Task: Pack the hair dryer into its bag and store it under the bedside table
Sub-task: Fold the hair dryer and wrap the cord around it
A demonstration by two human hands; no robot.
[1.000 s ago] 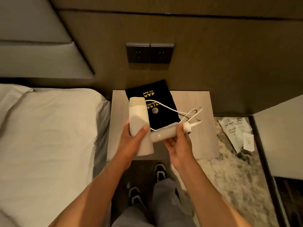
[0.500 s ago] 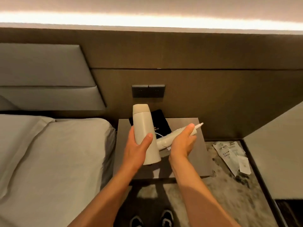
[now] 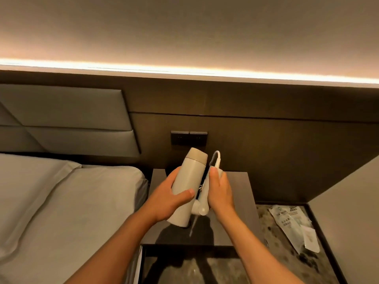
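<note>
I hold the beige hair dryer [image 3: 187, 181] above the bedside table [image 3: 238, 189]. My left hand [image 3: 168, 198] grips its long barrel, which tilts up toward the wall. My right hand [image 3: 218, 190] presses the white folding handle [image 3: 204, 203] up against the barrel, nearly parallel to it. A loop of white cord [image 3: 216, 158] sticks out above my right fingers. The black dryer bag is hidden behind the dryer and my hands.
A bed with grey-white bedding [image 3: 61, 206] lies to the left, against a padded headboard [image 3: 67, 124]. A dark switch panel [image 3: 188, 137] sits on the wall behind the table. Papers [image 3: 291, 224] lie on the patterned floor at right, next to a grey ledge [image 3: 346, 212].
The view has tilted upward. My right hand has swung the handle from pointing right to folded up beside the barrel. The black bag has passed out of sight behind the dryer.
</note>
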